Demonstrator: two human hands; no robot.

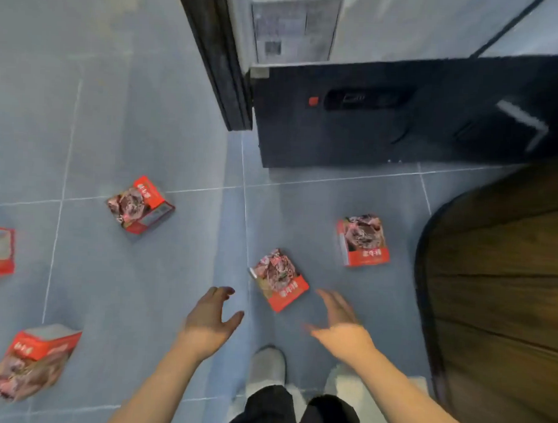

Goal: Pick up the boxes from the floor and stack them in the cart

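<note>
Now reaching for nearest box (280, 279) w/ left hand (209, 319) & right hand (340, 324), fingers spread, empty. Next: prob. clasp both sides, lift, carry to cart.

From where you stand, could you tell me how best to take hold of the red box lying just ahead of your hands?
The red box lies flat on the floor, picture side up, turned diagonally. I'd probably come from above and pinch its two long side edges; the left hand and right hand are both open.
</note>
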